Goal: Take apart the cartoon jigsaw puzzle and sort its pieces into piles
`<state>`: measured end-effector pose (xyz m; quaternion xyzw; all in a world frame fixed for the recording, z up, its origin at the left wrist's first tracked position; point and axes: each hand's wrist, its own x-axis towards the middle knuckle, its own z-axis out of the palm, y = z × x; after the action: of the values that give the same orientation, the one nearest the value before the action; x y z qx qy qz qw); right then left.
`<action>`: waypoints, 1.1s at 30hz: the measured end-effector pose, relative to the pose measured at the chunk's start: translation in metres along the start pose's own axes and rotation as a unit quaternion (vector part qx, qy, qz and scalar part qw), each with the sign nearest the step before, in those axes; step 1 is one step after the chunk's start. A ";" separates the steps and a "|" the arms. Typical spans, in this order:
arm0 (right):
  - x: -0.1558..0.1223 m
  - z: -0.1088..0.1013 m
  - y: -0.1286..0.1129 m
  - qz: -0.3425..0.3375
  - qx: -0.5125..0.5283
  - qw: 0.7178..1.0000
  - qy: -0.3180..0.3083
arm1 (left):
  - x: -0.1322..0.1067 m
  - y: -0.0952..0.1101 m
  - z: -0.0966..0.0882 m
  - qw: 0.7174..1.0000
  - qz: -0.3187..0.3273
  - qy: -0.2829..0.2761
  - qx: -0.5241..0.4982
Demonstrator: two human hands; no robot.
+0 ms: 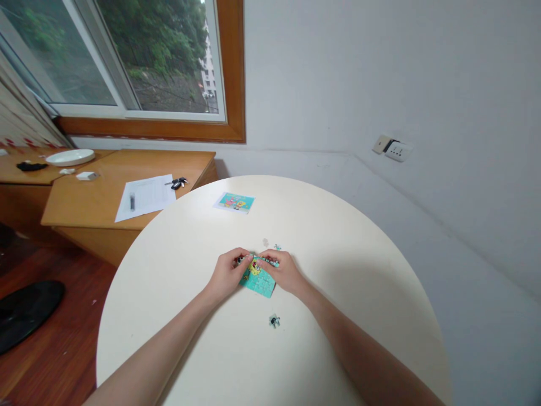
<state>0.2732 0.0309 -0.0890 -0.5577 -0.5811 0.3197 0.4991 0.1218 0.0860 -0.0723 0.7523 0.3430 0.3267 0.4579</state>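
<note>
A small teal jigsaw puzzle (258,279) lies partly joined on the round white table (338,254). My left hand (228,272) rests at its left edge, fingers curled in a pinch on a small dark puzzle piece (240,260). At the puzzle's right edge my right hand (282,270) has its fingers bent and pressed onto the top row. Loose pieces lie apart from the hands: one (274,321) near me, two (265,242) (277,247) just beyond the puzzle. A printed reference picture (234,202) lies at the far side of the table.
A wooden desk (105,197) stands to the left under the window, with a paper sheet (146,195), keys (178,182), a white plate (70,157) and a small white box (87,176) on it. On the right wall is a socket (398,150). A black round object (25,313) lies on the wooden floor.
</note>
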 end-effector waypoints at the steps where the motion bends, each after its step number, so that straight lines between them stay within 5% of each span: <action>1: 0.000 0.000 0.000 0.001 0.001 1.000 -0.001 | 0.000 0.000 0.000 1.000 -0.002 0.005 0.003; 14: 0.001 -0.001 0.003 -0.005 -0.039 0.999 0.022 | 0.003 -0.002 -0.003 0.999 0.005 -0.002 -0.050; 25: -0.001 -0.002 0.001 -0.010 -0.016 1.000 0.012 | 0.005 -0.009 0.000 0.998 -0.024 0.056 -0.026; 33: 0.002 0.004 0.013 0.049 0.042 0.997 0.043 | 0.006 -0.009 -0.002 0.997 -0.021 0.045 -0.053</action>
<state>0.2736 0.0361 -0.1019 -0.5773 -0.5173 0.3433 0.5304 0.1218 0.0945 -0.0787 0.7042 0.3609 0.3684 0.4880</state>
